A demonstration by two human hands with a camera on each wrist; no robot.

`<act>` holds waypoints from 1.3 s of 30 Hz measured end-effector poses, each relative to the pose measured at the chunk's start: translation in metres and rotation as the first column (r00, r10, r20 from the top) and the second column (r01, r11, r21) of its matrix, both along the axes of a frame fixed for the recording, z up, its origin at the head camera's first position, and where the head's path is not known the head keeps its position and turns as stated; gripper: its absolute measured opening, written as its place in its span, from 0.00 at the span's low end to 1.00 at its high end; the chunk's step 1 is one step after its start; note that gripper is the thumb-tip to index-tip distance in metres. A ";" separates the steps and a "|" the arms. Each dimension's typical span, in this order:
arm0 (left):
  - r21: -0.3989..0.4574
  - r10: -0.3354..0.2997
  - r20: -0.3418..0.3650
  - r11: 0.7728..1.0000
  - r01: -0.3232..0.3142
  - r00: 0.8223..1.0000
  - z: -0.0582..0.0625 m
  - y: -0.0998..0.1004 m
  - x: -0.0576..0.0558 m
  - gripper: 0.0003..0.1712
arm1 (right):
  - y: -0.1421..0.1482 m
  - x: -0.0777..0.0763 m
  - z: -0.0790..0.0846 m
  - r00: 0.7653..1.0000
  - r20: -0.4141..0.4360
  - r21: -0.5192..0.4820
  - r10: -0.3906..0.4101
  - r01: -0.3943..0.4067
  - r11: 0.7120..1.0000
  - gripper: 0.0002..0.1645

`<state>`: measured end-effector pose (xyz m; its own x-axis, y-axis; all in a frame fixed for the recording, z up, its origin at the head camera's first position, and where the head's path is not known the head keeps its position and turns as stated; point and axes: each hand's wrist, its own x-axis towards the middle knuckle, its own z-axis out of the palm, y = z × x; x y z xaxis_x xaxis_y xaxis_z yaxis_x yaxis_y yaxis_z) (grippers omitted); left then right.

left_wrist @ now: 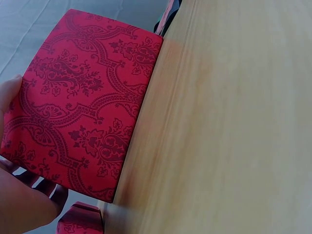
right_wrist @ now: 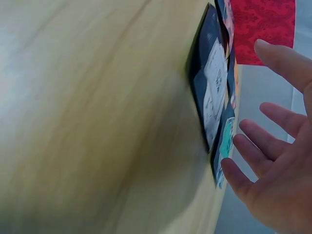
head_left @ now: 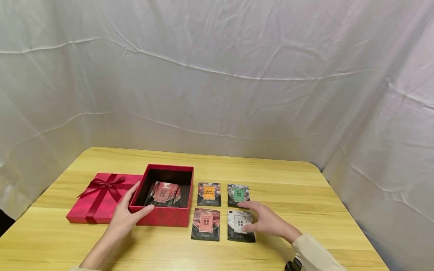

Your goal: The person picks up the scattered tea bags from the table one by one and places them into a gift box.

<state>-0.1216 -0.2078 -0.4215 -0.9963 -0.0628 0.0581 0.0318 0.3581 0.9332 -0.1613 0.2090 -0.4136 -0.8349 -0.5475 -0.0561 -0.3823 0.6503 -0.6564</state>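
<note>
An open red gift box with a dark inside stands left of centre, holding several red-labelled sachets. My left hand grips its near left corner, thumb at the front rim, fingers along the left side. In the left wrist view the patterned front wall fills much of the picture. Over the sachets at right hovers my right hand, fingers spread and holding nothing. Below it lies a white-labelled sachet; just behind is a green-labelled one. The right wrist view shows a gap between the fingers and the white-labelled sachet.
A red lid with a ribbon bow lies left of the box. An orange-labelled sachet and a red-labelled sachet lie between the box and the right-hand pair. Pale cloth hangs behind the wooden table.
</note>
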 end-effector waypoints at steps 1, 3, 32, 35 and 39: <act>0.002 0.000 0.000 1.000 0.000 1.000 0.000 0.000 0.000 0.52 | 0.001 0.001 0.000 1.000 0.001 0.000 0.001 -0.001 1.000 0.43; 0.000 0.001 -0.001 1.000 -0.001 1.000 0.000 0.000 0.000 0.52 | 0.003 0.003 0.000 1.000 0.011 -0.002 0.007 -0.007 1.000 0.44; -0.001 -0.004 -0.003 1.000 0.004 1.000 -0.002 -0.001 0.001 0.52 | 0.007 0.014 -0.016 0.999 0.032 0.082 0.044 -0.047 0.995 0.50; 0.009 -0.004 -0.006 1.000 0.004 1.000 -0.001 0.000 0.001 0.52 | 0.008 0.014 -0.015 0.999 0.023 0.094 0.041 -0.043 0.995 0.49; 0.018 -0.005 -0.005 1.000 0.005 1.000 0.000 0.000 0.001 0.52 | 0.008 0.014 -0.016 0.999 0.018 0.117 0.042 -0.044 0.992 0.48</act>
